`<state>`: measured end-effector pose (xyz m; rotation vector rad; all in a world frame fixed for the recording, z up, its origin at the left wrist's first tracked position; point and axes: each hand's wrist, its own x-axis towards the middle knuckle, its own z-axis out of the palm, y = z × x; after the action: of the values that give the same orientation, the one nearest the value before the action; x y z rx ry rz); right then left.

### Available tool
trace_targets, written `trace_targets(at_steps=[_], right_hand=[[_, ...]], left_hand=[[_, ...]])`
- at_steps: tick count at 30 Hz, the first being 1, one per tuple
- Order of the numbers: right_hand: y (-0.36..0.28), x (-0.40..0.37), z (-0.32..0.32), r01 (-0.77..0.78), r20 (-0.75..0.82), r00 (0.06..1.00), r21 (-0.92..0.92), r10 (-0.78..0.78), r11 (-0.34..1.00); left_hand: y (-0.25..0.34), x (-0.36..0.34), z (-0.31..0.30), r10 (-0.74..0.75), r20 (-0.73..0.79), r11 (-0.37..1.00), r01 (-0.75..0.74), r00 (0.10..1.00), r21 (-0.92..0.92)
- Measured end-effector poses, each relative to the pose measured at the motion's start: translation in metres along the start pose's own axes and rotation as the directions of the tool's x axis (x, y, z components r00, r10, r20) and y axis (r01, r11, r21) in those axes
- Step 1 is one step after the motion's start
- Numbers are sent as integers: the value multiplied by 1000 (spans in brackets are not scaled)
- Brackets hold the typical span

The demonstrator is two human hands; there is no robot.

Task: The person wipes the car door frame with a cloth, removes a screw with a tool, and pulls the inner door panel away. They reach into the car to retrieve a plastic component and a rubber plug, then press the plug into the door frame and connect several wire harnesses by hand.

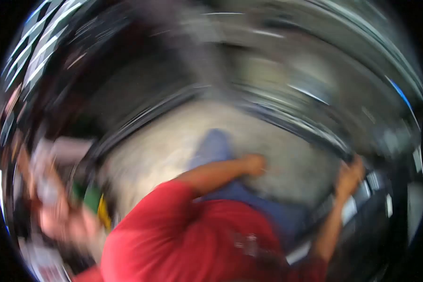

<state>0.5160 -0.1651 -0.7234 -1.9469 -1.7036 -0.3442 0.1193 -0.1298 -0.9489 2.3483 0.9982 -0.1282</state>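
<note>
The whole view is smeared by motion. My left hand (254, 164) is curled over the pale floor (286, 164), in front of my red shirt (211, 239); what it holds, if anything, is too blurred to name. Out to the right, my right hand (351, 176) has its fingers bent at the end of a long black edge (291, 127). Whether it grips that edge or a small object there is unclear. My blue-clad legs (216, 148) show beneath the left forearm.
Another person (63, 216) is at the far left, close to a green and yellow item (94, 199). A dark panel (141, 80) rises at the upper left. Blurred grey and greenish shapes (286, 75) lie beyond the black edge. White and silver pieces (357, 199) sit below my right hand.
</note>
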Motion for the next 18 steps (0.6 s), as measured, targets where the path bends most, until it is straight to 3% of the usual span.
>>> trace_targets(at_steps=[1,2,3,4,5,6,7,8,10,11,12,14,16,18], right_hand=[[-24,-19,-19,31,-32,999,-58,-33,998],[4,-52,0,117,-31,993,-20,-117,993],[18,-88,21,-131,212,970,34,121,991],[14,-112,0,-222,205,965,320,161,921],[11,-131,-6,-233,177,961,118,210,965],[10,-136,-38,-348,167,934,236,315,907],[35,-158,-36,-400,10,909,299,416,867],[52,-169,-35,-398,-138,867,386,479,832],[97,-185,-54,-626,-203,662,380,721,681],[118,-185,-72,-752,-184,575,266,797,603],[135,-185,-82,-739,-329,547,241,770,629],[184,-196,-82,-852,-394,421,138,817,505],[224,-199,-80,-897,-345,427,-45,836,439],[255,-193,-77,-942,-316,331,-158,889,295]], left_hand=[[-8,-1,8,70,-83,995,-75,994,-64],[-21,1,14,7,13,999,-6,1000,-36],[11,-9,-31,146,-49,986,-150,988,-77],[14,-13,-47,125,-96,974,-140,988,-176],[24,-9,-59,57,-43,963,-66,997,-262],[-8,5,-40,152,-26,953,-154,988,-261],[-1,9,-29,-49,-3,803,37,999,-595],[19,7,-46,-4,-18,866,-5,1000,-500],[35,-2,-66,30,-43,921,-45,999,-387],[33,-1,-64,37,-10,935,-38,999,-354],[26,2,-57,44,22,946,-35,999,-321],[-3,11,-36,32,-13,921,-34,999,-389],[6,7,-49,5,59,953,13,998,-302],[21,2,-55,12,-6,975,-13,1000,-221]])
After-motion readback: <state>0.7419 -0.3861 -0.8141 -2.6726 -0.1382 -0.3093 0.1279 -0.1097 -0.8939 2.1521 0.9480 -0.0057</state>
